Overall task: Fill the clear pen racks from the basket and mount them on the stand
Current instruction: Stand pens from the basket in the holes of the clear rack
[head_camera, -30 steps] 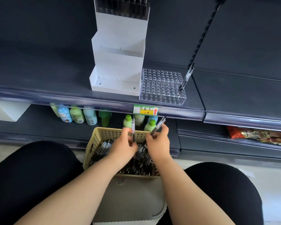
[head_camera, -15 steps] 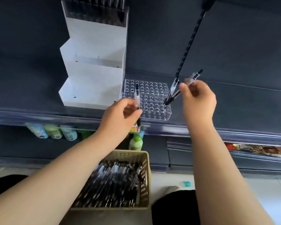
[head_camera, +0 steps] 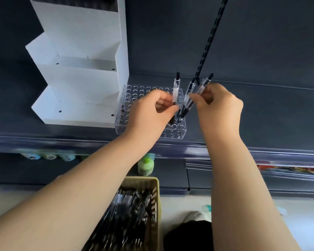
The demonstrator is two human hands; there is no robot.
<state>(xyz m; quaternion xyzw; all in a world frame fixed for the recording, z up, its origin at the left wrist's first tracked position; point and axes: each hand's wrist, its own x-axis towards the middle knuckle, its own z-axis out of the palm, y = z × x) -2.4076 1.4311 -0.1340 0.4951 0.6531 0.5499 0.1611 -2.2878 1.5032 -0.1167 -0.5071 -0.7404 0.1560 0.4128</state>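
A clear pen rack [head_camera: 132, 109] full of round holes lies on the dark shelf, right of the white stepped stand [head_camera: 80, 84]. My left hand [head_camera: 152, 113] pinches an upright pen [head_camera: 175, 89] over the rack's right part. My right hand [head_camera: 217, 107] holds another pen [head_camera: 204, 85], tilted, just right of the rack. A third pen [head_camera: 188, 98] leans in a hole at the rack's right end. The beige basket [head_camera: 153, 211] of black pens sits below, between my arms.
A black slotted upright [head_camera: 212, 38] runs up the dark back wall behind the rack. Green and blue bottles [head_camera: 145, 166] stand on the lower shelf. Snack packets [head_camera: 288, 168] lie at lower right. My knee shows at the bottom.
Both hands rose from the basket with a pen each. Since half a second ago they have closed in over the rack's right end, the left pen moving right.
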